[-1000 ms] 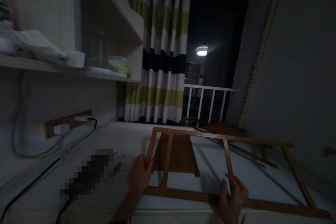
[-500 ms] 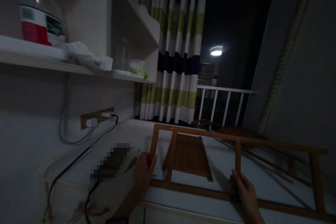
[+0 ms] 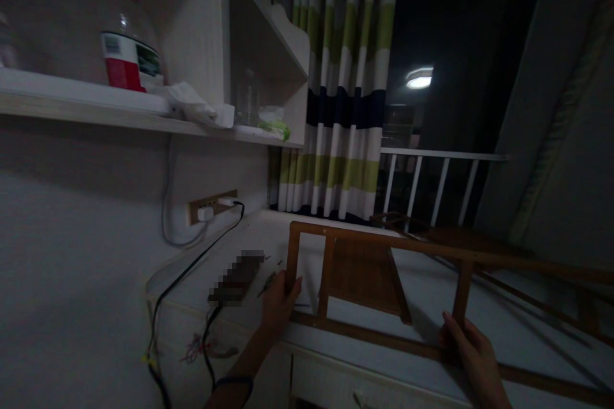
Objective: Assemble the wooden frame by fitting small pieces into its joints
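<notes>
A brown wooden frame (image 3: 384, 238) with several crossbars stands on its long edge along the front of the white desktop (image 3: 426, 281). My left hand (image 3: 279, 297) is closed round the frame's left end bar. Lower right, my right hand (image 3: 472, 348) grips a middle crossbar near the bottom rail. Behind the frame lies a brown slatted wooden panel (image 3: 362, 271), partly covered by the rails. Small metal screws (image 3: 269, 281) are scattered just left of my left hand, too dim to count.
A pixelated dark object (image 3: 237, 278) lies on the desk's left side, by a black cable (image 3: 192, 265). More wooden parts (image 3: 470, 239) rest at the back right. An overhanging shelf (image 3: 192, 123) carries a red-capped bottle (image 3: 127, 45). A socket strip (image 3: 213, 204) is on the wall.
My view has turned a little to the left, so everything sits farther right in the picture. Both hands keep their hold on the wooden frame, which stays nearly in place.
</notes>
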Demonstrator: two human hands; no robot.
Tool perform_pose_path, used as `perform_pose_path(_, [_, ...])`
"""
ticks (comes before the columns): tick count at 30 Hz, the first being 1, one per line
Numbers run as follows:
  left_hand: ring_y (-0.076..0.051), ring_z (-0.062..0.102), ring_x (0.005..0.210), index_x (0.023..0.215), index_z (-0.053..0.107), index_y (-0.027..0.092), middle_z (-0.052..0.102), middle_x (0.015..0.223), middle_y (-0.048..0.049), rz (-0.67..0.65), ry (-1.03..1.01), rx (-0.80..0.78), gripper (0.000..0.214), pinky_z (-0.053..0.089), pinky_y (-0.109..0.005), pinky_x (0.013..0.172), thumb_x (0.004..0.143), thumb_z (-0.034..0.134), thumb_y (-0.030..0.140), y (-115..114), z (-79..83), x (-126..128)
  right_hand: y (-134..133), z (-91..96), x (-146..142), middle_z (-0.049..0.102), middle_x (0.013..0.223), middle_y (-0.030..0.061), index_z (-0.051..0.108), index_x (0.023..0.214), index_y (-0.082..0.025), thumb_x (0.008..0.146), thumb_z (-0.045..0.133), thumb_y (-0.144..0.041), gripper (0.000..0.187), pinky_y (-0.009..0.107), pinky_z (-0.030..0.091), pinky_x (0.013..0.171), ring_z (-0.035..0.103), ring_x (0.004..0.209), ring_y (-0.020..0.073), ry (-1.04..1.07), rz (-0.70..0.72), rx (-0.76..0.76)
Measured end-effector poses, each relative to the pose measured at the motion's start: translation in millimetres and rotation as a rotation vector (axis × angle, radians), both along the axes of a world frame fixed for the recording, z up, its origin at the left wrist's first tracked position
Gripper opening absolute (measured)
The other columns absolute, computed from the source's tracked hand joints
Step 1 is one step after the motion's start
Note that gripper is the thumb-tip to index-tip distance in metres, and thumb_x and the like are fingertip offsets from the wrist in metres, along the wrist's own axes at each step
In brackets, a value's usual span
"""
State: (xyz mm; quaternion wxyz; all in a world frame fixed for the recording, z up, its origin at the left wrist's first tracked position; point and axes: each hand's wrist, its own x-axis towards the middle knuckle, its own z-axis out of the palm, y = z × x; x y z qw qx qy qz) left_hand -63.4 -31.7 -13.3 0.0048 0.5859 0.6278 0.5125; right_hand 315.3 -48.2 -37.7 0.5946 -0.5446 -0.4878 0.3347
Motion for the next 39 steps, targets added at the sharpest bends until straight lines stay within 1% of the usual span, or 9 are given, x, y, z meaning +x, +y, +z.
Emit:
perform_pose_path(9, [-0.014, 0.049, 0.054, 0.066, 0.048, 0.018, 0.048, 0.054, 0.0031, -0.19, -0.52, 0.008, 0.04, 0.038, -0.025, 0.055, 0.068, 0.053, 0.057, 5, 9.8, 14, -3, 6.5, -1, 0.051, 0.054, 0.0, 0.053, 0.06, -0.015, 0.062, 0.057, -0.065, 0.05, 0.022, 0.036, 0.048, 0.045, 0.053, 0.0128, 0.023, -0.026, -0.016])
perform_pose_path(13, [-0.01, 0.038, 0.041, 0.057, 0.043, 0.018, 0.039, 0.043, 0.0059, -0.239, -0.581, -0.04, 0.045, 0.032, -0.022, 0.043, 0.065, 0.054, 0.06, 8, 11.9, 14, -8, 9.5, 7, 0.059, 0.071, 0.0059, 0.057, 0.07, -0.015, 0.07, 0.045, -0.067, 0.053, 0.027, 0.043, 0.064, 0.054, 0.07, 0.019, -0.011, -0.047, -0.015])
perform_pose_path(19, [-0.008, 0.032, 0.04, 0.057, 0.04, 0.019, 0.034, 0.045, 0.0068, -0.205, -0.622, -0.056, 0.045, 0.026, -0.02, 0.039, 0.065, 0.054, 0.061, 12, 5.1, 21, -30, 20.3, -14, 0.053, 0.101, 0.0139, 0.05, 0.098, -0.016, 0.07, 0.054, -0.055, 0.048, 0.039, 0.045, 0.068, 0.052, 0.081, 0.0261, -0.411, -0.663, 0.436])
perform_pose_path(22, [-0.008, 0.031, 0.041, 0.056, 0.038, 0.019, 0.032, 0.045, 0.0069, -0.191, -0.612, -0.066, 0.045, 0.025, -0.02, 0.04, 0.067, 0.052, 0.06, 12, 4.4, 23, -31, 23.6, -44, 0.056, 0.09, 0.0099, 0.052, 0.089, -0.019, 0.081, 0.045, -0.039, 0.023, 0.037, 0.044, 0.074, 0.054, 0.082, 0.0232, -0.762, -0.388, 0.627])
perform_pose_path(26, [-0.008, 0.031, 0.043, 0.054, 0.038, 0.019, 0.031, 0.046, 0.0065, -0.175, -0.583, -0.056, 0.045, 0.026, -0.021, 0.042, 0.067, 0.05, 0.06, 9, 5.8, 24, 0, 33.1, -92, 0.053, 0.113, 0.0186, 0.05, 0.112, -0.01, 0.083, 0.037, -0.018, 0.032, 0.039, 0.043, 0.084, 0.052, 0.102, 0.027, -1.19, 0.014, 0.163])
perform_pose_path(28, [-0.009, 0.032, 0.044, 0.054, 0.038, 0.019, 0.032, 0.047, 0.006, -0.142, -0.569, -0.054, 0.046, 0.028, -0.022, 0.043, 0.066, 0.05, 0.061, 8, 5.8, 24, 22, 42.4, -111, 0.041, 0.128, 0.0215, 0.04, 0.126, -0.005, 0.075, 0.039, -0.006, 0.051, 0.04, 0.036, 0.095, 0.04, 0.118, 0.0285, -1.386, 0.173, 0.019])
perform_pose_path(31, [-0.01, 0.033, 0.046, 0.054, 0.039, 0.019, 0.033, 0.048, 0.0055, -0.088, -0.558, -0.057, 0.046, 0.03, -0.023, 0.045, 0.066, 0.049, 0.062, 8, 5.1, 24, 50, 57.5, -129, 0.016, 0.142, 0.019, 0.022, 0.137, -0.012, 0.069, 0.044, -0.003, 0.072, 0.049, 0.031, 0.096, 0.017, 0.129, 0.0329, -1.578, 0.364, -0.133])
perform_pose_path(35, [-0.01, 0.035, 0.046, 0.056, 0.039, 0.019, 0.035, 0.05, 0.0051, -0.096, -0.566, -0.064, 0.045, 0.031, -0.023, 0.045, 0.067, 0.049, 0.061, 8, 5.8, 25, 66, 68.9, -139, 0.043, 0.126, 0.0253, 0.025, 0.136, -0.011, 0.064, 0.06, -0.011, 0.08, 0.062, 0.034, 0.085, 0.042, 0.114, 0.0391, -1.607, 0.442, -0.244])
perform_pose_path(39, [-0.01, 0.034, 0.045, 0.058, 0.039, 0.019, 0.035, 0.05, 0.0055, -0.109, -0.585, -0.06, 0.043, 0.03, -0.023, 0.043, 0.067, 0.05, 0.059, 7, 7.9, 27, 67, 70.7, -144, 0.057, 0.111, 0.0171, 0.042, 0.125, -0.014, 0.067, 0.06, -0.006, 0.061, 0.047, 0.045, 0.08, 0.055, 0.1, 0.0298, -1.644, 0.516, -0.162])
